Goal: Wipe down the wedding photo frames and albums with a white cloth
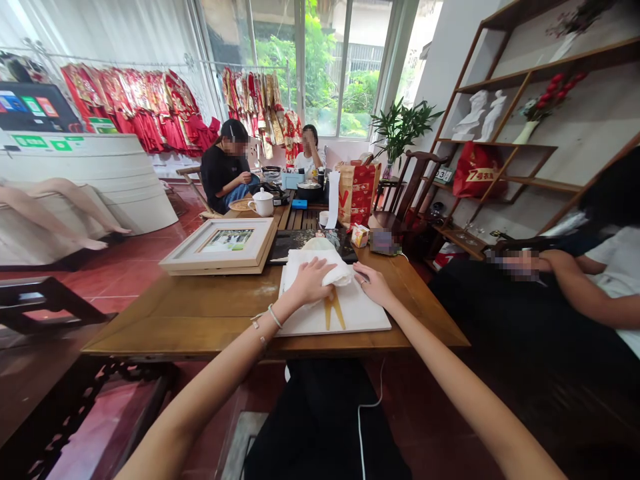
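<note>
A white board (365,319) lies on the wooden table in front of me, with gold-yellow, A-shaped legs (334,312) showing on its lower part. Crumpled white tissue or cloth (341,275) covers the upper part of that shape. My left hand (313,280) rests on the white material, its fingers spread and palm down. Beside the material's right edge, my right hand (373,285) is over the board, fingers bent round a small dark thing (365,277) too small to name.
Stacked picture frames (220,243) lie to the left, a dark album (285,245) behind the board. Farther back are a white lidded cup (262,202), a paper bag (358,193) and a small box (359,235). Two people sit beyond; another person (575,267) sits at right. A white cable (360,427) hangs below.
</note>
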The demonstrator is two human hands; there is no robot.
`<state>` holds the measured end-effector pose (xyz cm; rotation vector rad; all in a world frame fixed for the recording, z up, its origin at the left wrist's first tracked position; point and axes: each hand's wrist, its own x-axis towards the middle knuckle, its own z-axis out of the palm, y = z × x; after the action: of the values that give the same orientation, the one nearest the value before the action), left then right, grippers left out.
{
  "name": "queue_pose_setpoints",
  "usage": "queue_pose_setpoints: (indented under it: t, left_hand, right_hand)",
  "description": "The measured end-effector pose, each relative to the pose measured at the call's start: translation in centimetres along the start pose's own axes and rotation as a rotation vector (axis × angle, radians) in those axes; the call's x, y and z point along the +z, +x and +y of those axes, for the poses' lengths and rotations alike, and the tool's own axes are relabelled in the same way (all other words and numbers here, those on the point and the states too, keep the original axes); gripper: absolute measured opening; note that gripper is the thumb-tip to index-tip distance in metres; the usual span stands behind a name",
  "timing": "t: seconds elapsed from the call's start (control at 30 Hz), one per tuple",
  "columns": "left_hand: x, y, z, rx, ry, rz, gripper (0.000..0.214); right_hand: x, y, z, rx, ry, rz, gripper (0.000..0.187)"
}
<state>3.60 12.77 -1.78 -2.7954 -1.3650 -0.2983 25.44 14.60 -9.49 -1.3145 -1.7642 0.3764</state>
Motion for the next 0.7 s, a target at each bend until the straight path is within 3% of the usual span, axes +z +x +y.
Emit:
queue_pose_setpoints:
  t: [0.43,0.57,0.7]
  left_hand:
    - [-1.3,-0.8,-2.1,-0.076,0.038,-0.033,0.040]
    - [-1.1,-2.6,-2.0,-0.147,0.066,-0.045,0.050]
    - [-1.6,-5.9,-0.4,-0.202,0.107,-0.105,0.064]
  right_hand:
    - [0.0,0.0,0.1,0.019,0.005,-0.002,0.032]
    - [0.0,0.0,0.0,0.025,0.013,0.002,0.033]
    - [0.1,0.0,-0.1,0.033,0.036,0.005,0.032]
